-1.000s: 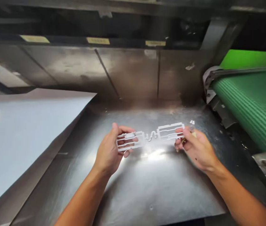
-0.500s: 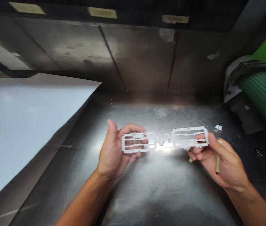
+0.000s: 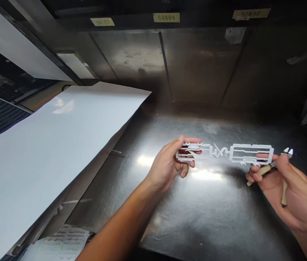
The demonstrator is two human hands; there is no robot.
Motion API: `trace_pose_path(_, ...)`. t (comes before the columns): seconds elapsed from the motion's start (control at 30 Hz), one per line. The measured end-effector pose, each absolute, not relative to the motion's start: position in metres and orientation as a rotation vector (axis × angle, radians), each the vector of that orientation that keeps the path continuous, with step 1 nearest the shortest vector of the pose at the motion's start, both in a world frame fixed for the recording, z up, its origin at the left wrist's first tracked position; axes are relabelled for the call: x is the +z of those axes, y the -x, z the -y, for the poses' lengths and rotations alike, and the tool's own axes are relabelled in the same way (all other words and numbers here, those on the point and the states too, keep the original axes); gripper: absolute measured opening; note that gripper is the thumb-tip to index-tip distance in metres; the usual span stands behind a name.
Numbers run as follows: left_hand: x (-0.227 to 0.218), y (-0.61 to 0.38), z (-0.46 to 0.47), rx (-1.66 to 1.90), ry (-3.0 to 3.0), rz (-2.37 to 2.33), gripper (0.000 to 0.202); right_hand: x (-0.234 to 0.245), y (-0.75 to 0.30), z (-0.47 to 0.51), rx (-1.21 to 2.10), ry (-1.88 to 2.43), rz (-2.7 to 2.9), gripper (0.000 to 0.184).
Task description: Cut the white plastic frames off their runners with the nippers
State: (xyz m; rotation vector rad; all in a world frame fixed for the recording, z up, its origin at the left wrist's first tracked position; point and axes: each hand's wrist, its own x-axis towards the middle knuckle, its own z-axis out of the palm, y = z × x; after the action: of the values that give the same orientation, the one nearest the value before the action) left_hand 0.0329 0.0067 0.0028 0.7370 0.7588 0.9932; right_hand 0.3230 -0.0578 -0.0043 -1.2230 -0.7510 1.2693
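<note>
My left hand (image 3: 167, 163) pinches the outer end of a white plastic frame (image 3: 212, 150), thumb on its near edge and fingers behind it. A curly white runner (image 3: 220, 151) joins this frame to a second white plastic frame (image 3: 251, 146) on the right. Both pieces are thin rectangles with slim inner bars, held level above the metal bench. My right hand (image 3: 295, 181) is closed at the right frame's outer end, a finger showing behind its bars. Within that same hand sit cutting pliers (image 3: 284, 194) with pale handles, their metal jaws pointing up past the thumb.
A scratched metal bench (image 3: 197, 214) lies beneath my hands, with a metal back wall (image 3: 194, 69) behind it. A large glossy white sheet (image 3: 69, 145) spreads along the left. Printed paper (image 3: 61, 243) lies at the lower left. Yellow labels (image 3: 166, 17) line the dark rail above.
The view has turned left, so bench and hands sit further right in the picture. My left thumb, raised before, has come down onto the left frame. My right hand keeps the pliers.
</note>
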Motion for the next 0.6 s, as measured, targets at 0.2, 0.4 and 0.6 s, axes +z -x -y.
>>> trace_pose_path(0.2, 0.004, -0.034, -0.007, 1.173, -0.818, -0.737, 0.037, 0.001, -0.322, 0.058, 1.309, 1.084, 0.795, 0.046)
trace_pose_path(0.4, 0.013, -0.034, -0.005, 1.295, -0.747, -0.674, 0.053, 0.007, -0.322, 0.065, 1.253, 1.269, 0.833, 0.043)
trace_pose_path(0.6, 0.016, -0.035, -0.001, 1.319, -0.753, -0.640, 0.078, 0.005, -0.322, 0.064, 1.258, 1.309, 0.813, 0.052)
